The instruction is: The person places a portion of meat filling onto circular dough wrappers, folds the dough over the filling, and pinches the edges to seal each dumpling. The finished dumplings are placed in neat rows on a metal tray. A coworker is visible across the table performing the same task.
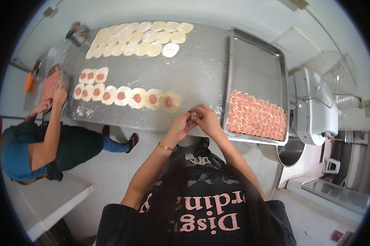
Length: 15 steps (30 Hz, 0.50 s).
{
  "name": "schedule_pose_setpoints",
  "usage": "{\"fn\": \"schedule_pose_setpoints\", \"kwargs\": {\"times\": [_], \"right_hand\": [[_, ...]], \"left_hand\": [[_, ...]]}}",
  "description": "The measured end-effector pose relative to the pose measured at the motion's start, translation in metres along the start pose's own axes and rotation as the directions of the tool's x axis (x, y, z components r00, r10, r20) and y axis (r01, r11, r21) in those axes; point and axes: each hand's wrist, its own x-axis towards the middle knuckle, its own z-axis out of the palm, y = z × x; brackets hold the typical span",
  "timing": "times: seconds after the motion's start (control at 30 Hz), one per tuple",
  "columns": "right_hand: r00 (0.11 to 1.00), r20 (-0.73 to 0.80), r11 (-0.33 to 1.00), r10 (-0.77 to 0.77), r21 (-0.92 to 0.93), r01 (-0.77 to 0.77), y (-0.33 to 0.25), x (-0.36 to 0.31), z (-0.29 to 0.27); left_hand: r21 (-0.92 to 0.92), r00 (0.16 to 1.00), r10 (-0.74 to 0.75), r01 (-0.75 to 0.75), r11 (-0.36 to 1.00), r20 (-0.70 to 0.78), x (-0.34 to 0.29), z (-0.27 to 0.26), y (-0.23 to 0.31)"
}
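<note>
Close together at the front edge of the grey metal table (152,117), my left hand (183,125) and my right hand (207,120) have their fingers closed around a small dumpling (193,118). Most of it is hidden by the fingers. Nearest on the left lies a dough wrapper (176,101) with a lump of pink filling, at the end of a row of several like it. To the right, a metal tray (227,69) holds tight rows of pink-topped dumplings (256,117) in its near part.
Overlapping plain dough wrappers (131,37) cover the table's far left. At the left end a co-worker's hands (59,96) are at a bowl of pink filling (50,85). On the right stand a white machine (314,110), a wire whisk (342,76) and a steel bowl (291,151).
</note>
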Motion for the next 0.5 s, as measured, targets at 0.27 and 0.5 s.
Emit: {"fn": "schedule_pose_setpoints", "kwargs": {"times": [0.27, 0.5], "right_hand": [[0.995, -0.099, 1.000, 0.015, -0.012, -0.016, 0.040, -0.011, -0.128], [0.977, -0.160, 0.921, 0.139, -0.341, -0.187, 0.158, -0.024, -0.364]], "left_hand": [[0.074, 0.998, 0.006, -0.011, 0.997, 0.069, 0.000, 0.028, 0.006], [0.149, 0.936, 0.243, -0.210, 0.966, -0.255, -0.024, 0.034, -0.011]]}}
